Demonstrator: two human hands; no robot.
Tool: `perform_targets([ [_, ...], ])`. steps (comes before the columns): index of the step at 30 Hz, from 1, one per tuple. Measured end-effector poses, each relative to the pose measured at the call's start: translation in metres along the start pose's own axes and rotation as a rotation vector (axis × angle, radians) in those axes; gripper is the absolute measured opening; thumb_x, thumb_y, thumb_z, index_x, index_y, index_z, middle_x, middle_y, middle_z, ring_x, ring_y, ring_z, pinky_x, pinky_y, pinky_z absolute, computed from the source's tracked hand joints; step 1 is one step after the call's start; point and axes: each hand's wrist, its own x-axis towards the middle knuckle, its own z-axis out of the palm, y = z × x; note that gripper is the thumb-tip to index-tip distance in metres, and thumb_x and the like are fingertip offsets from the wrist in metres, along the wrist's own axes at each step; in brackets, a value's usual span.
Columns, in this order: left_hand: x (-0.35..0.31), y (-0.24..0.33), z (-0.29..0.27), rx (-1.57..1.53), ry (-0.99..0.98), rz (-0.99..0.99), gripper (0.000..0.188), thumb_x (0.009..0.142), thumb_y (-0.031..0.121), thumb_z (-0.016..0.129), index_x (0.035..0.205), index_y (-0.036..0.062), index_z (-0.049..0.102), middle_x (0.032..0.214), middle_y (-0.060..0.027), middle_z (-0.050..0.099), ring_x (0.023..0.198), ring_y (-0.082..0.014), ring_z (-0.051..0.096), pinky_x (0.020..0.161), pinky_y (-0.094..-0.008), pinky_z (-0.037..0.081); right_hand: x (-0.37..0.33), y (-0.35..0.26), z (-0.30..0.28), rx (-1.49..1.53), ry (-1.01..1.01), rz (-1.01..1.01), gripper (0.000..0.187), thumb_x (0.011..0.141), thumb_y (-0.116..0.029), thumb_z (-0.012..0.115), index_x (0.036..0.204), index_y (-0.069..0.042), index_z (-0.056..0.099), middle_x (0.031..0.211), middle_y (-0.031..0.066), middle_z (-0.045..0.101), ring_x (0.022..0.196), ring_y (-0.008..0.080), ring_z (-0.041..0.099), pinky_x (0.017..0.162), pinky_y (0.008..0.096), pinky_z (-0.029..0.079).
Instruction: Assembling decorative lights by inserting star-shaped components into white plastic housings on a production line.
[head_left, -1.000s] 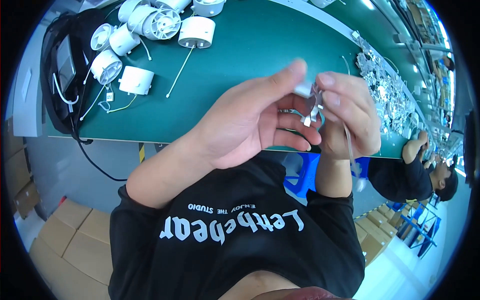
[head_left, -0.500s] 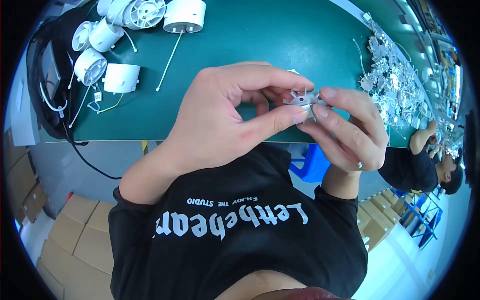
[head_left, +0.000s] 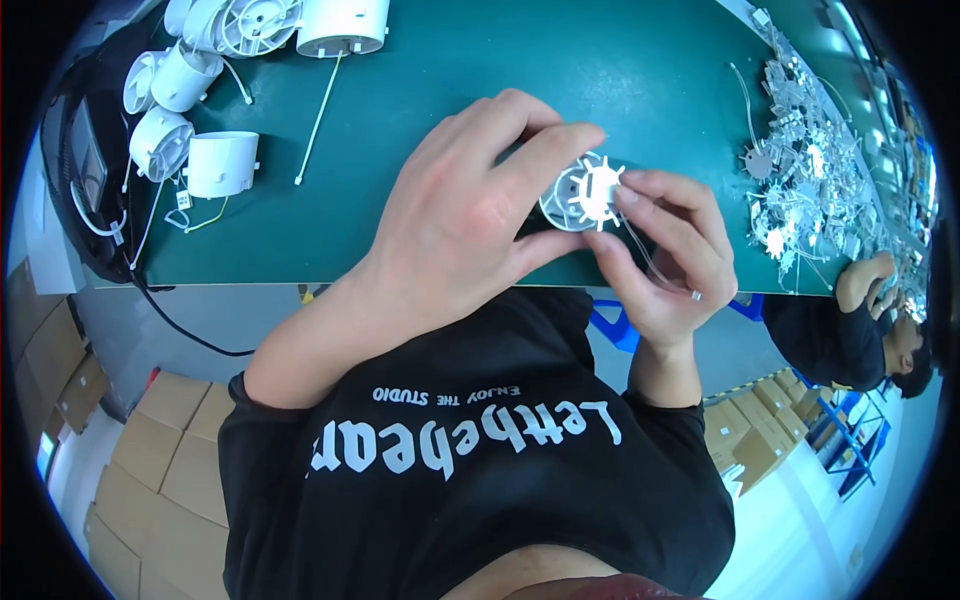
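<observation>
My left hand (head_left: 475, 200) is closed round a white, round plastic housing (head_left: 557, 205) with an open spoked end, its thumb below and fingers above. My right hand (head_left: 675, 230) pinches a bright star-shaped disc (head_left: 600, 192) with short teeth round its rim. The disc lies against or just in front of the housing's open end; whether it sits inside cannot be made out. A thin wire (head_left: 645, 255) trails from the disc under my right fingers to a small white connector (head_left: 697, 295).
At the left of the green table (head_left: 430, 60) stand several white cylindrical housings (head_left: 222, 165) with wires, beside a black bag (head_left: 90, 170). A heap of shiny toothed discs (head_left: 815, 160) lies at the right. Another person (head_left: 840, 330) works beyond it. Cardboard boxes (head_left: 160, 470) stand on the floor.
The disc has turned from edge-on to show its flat face. My left hand has gone from the disc to a white housing, now visible behind it. My right hand has drawn slightly nearer and left.
</observation>
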Motion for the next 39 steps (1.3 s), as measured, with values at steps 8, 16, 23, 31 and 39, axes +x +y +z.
perform_targets([
  [8, -0.001, -0.008, 0.002, -0.086, -0.01, 0.02, 0.057, 0.069, 0.006, 0.095, 0.121, 0.0075, 0.072, 0.12, -0.0103, 0.077, 0.106, -0.0281, 0.075, 0.088, -0.0352, 0.061, -0.005, -0.007, 0.016, 0.035, 0.079, -0.009, 0.041, 0.069, 0.006, 0.094, 0.108, 0.003, 0.082, 0.112, 0.0187, 0.073, 0.09, 0.0239, 0.074, 0.073, 0.0295, 0.062],
  [16, 0.001, -0.005, 0.002, -0.044, -0.01, 0.047, 0.047, 0.07, 0.006, 0.095, 0.11, 0.0069, 0.07, 0.115, -0.0085, 0.079, 0.102, -0.0277, 0.077, 0.084, -0.0341, 0.063, -0.017, -0.019, 0.022, -0.058, 0.103, 0.018, 0.041, 0.07, 0.005, 0.095, 0.109, 0.002, 0.084, 0.108, 0.0166, 0.072, 0.085, 0.0217, 0.07, 0.07, 0.0292, 0.06],
  [23, 0.0, -0.006, 0.005, -0.005, 0.022, 0.077, 0.046, 0.071, 0.006, 0.095, 0.11, 0.0067, 0.071, 0.113, -0.0087, 0.08, 0.101, -0.028, 0.078, 0.083, -0.0341, 0.063, -0.013, -0.009, 0.014, -0.079, 0.017, -0.059, 0.034, 0.076, 0.01, 0.089, 0.109, 0.004, 0.083, 0.114, 0.0195, 0.072, 0.091, 0.0231, 0.069, 0.075, 0.0296, 0.055],
  [31, 0.002, -0.004, 0.002, 0.011, 0.013, 0.06, 0.045, 0.072, 0.005, 0.093, 0.11, 0.006, 0.07, 0.113, -0.0087, 0.08, 0.1, -0.0277, 0.078, 0.084, -0.0335, 0.063, -0.008, -0.007, 0.009, -0.012, 0.017, 0.006, 0.034, 0.077, 0.011, 0.089, 0.11, 0.005, 0.083, 0.114, 0.0193, 0.072, 0.087, 0.0204, 0.069, 0.076, 0.0286, 0.057],
  [39, -0.002, -0.004, 0.007, 0.031, 0.03, 0.039, 0.046, 0.07, 0.006, 0.094, 0.11, 0.0054, 0.07, 0.113, -0.0082, 0.08, 0.1, -0.0279, 0.078, 0.084, -0.0331, 0.062, -0.016, -0.018, 0.016, -0.079, 0.061, 0.04, 0.033, 0.079, 0.012, 0.089, 0.111, 0.004, 0.083, 0.113, 0.0194, 0.071, 0.091, 0.0195, 0.071, 0.077, 0.0294, 0.059],
])
